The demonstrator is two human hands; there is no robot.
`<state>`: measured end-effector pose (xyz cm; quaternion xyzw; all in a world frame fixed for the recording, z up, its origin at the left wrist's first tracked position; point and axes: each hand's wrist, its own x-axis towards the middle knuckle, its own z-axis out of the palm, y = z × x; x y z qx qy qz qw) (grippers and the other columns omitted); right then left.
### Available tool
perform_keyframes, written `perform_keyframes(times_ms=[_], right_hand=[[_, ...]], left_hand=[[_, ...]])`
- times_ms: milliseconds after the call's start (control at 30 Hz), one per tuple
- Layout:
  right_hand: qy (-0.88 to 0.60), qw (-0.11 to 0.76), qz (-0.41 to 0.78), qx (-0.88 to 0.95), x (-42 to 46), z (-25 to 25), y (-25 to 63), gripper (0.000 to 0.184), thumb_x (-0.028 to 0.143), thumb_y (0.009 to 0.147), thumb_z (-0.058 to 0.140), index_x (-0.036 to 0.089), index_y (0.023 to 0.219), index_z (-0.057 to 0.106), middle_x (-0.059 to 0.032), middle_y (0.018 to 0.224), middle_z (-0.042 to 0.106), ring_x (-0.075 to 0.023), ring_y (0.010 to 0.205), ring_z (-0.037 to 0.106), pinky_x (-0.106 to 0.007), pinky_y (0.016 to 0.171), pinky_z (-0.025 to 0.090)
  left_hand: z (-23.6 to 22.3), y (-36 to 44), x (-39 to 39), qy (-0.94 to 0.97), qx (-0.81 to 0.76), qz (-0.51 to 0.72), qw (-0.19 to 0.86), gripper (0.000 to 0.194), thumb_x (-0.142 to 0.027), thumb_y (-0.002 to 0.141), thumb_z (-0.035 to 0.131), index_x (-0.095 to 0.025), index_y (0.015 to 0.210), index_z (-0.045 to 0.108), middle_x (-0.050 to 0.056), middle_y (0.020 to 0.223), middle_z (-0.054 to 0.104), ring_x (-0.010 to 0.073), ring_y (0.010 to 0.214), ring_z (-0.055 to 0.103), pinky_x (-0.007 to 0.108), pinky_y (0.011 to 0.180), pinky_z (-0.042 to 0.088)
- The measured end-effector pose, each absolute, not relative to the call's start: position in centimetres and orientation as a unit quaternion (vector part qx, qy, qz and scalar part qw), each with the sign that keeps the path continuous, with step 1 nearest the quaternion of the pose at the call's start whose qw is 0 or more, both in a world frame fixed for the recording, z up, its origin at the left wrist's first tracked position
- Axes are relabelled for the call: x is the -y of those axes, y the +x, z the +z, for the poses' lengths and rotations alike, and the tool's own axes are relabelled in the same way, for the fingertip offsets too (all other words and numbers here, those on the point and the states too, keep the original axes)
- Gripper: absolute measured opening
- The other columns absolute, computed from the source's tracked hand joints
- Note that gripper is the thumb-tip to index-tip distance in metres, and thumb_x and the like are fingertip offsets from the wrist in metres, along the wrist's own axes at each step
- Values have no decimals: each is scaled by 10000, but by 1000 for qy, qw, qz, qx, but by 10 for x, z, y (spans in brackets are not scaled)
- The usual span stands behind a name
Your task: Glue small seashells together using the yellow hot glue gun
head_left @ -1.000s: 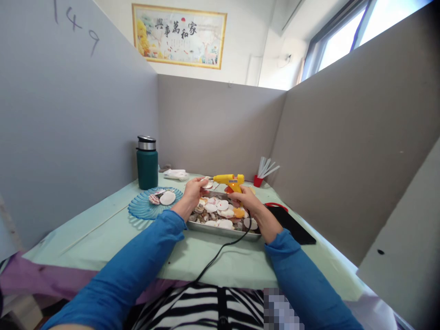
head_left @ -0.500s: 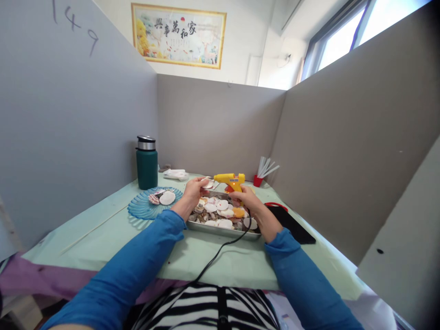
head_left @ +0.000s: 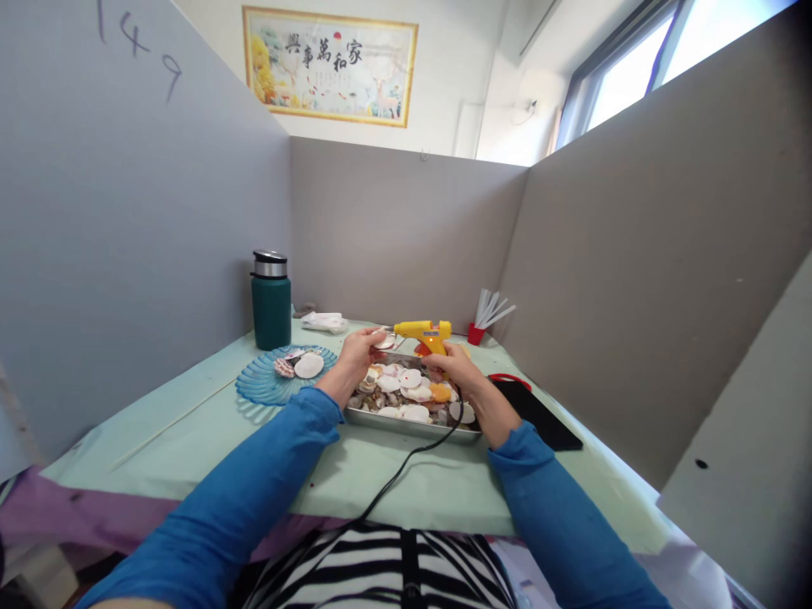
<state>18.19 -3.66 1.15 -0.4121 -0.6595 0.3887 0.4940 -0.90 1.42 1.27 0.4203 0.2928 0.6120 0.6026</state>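
Between the fingers of my left hand [head_left: 359,353] is a pale seashell [head_left: 384,340], held above the far left part of a metal tray [head_left: 406,426]. My right hand [head_left: 458,364] is wrapped round the handle of a yellow glue gun [head_left: 424,331], whose nozzle points left and meets or nearly meets the shell. A small light glows on the gun's side. Its black cord [head_left: 406,463] runs over the tray's edge toward my lap. Many white, brown and orange shells [head_left: 412,392] fill the tray below both hands.
A blue glass plate [head_left: 254,382] with several shells lies left, near a green bottle [head_left: 271,309]. A red cup [head_left: 475,334] of glue sticks stands at the back right. A black flat object [head_left: 539,416] lies right of the tray. Grey partitions [head_left: 406,228] enclose the table.
The glue gun has shifted very slightly left, its nozzle staying by the shell. Otherwise both hands and the surroundings look the same.
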Motion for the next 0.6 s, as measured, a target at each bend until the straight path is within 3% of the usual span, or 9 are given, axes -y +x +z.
perform_keyframes(times_ms=[600], right_hand=[[-433,480,373,666,44,17,180,121,208,621,538,182,552,442,47,428,436,-76,399,381,-229,426,273]], left_hand=[[14,-9,-12,417,-289,614,604,167,-112,647,688,-90,799,622,62,700,646,124,562,602,197,441,459]])
